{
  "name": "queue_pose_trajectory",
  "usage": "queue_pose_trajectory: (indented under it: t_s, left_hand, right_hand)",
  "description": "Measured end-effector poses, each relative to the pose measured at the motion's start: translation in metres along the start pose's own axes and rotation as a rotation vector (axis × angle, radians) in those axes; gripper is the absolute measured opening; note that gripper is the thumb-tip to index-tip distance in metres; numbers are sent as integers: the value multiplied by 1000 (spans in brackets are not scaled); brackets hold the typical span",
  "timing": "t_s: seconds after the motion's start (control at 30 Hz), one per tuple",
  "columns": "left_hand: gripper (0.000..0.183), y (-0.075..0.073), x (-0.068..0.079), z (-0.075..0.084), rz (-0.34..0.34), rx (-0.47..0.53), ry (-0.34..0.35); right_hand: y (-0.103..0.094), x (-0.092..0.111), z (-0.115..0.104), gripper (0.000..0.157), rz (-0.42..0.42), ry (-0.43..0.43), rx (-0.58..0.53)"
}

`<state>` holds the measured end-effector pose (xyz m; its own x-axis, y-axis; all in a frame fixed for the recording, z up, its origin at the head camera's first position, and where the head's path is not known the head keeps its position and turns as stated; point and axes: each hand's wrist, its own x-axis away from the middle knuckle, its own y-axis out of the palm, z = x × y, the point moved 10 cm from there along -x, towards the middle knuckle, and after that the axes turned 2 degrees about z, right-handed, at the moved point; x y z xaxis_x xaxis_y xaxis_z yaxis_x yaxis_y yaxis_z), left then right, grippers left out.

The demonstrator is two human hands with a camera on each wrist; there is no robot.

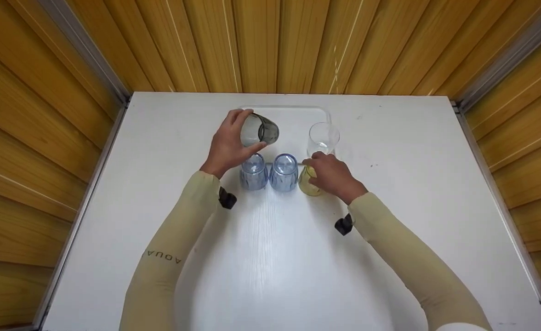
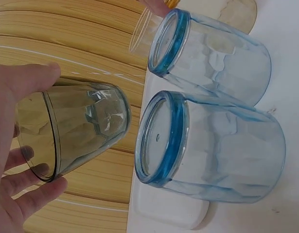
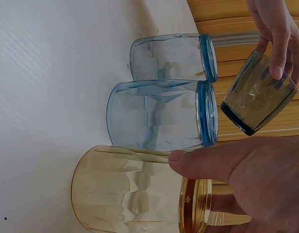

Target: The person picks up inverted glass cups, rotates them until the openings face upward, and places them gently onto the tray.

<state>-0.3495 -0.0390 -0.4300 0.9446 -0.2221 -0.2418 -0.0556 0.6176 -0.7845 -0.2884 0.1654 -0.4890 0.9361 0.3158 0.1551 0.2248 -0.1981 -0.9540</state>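
My left hand (image 1: pixel 228 146) holds a smoky grey drinking glass (image 1: pixel 270 131) in the air, thumb on one side and fingers on the other. The glass lies tilted on its side, its base pointing right in the head view. Two blue glasses (image 1: pixel 253 178) (image 1: pixel 284 174) stand upside down side by side in front of it. To their right is an upside-down yellow glass (image 3: pixel 134 189). Around its upper part, near the base, my right hand (image 1: pixel 332 175) has its thumb and fingers; the hand partly covers this glass in the head view.
Behind the row lies a white tray (image 1: pixel 284 107) on the white table (image 1: pixel 261 257). A clear glass (image 1: pixel 324 133) stands at the tray's right side, just beyond my right hand. Yellow wood-look panels (image 1: pixel 256 46) wall in the table's back and sides.
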Motion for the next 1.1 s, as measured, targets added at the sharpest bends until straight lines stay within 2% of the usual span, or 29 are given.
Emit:
queue_pose_trajectory:
  t_s: [0.3,0.57,0.97,1.1]
  left_hand:
    - [83,3,-5,-7,-43,-21,-49]
    - [84,9,-9,-16,-76,-40,-102]
    - [86,23,-15,-25,-136,-82,-154]
    - [86,26,-16,-25,-148,-99,-153]
  right_hand:
    - [1,-2,-1,50,-17,2,0]
    - [-3,-3,-5,48,36,-51,18]
    - [-1,-4,-2,48,9,2,-8]
    - [-1,-4,-1,48,12,0,-15]
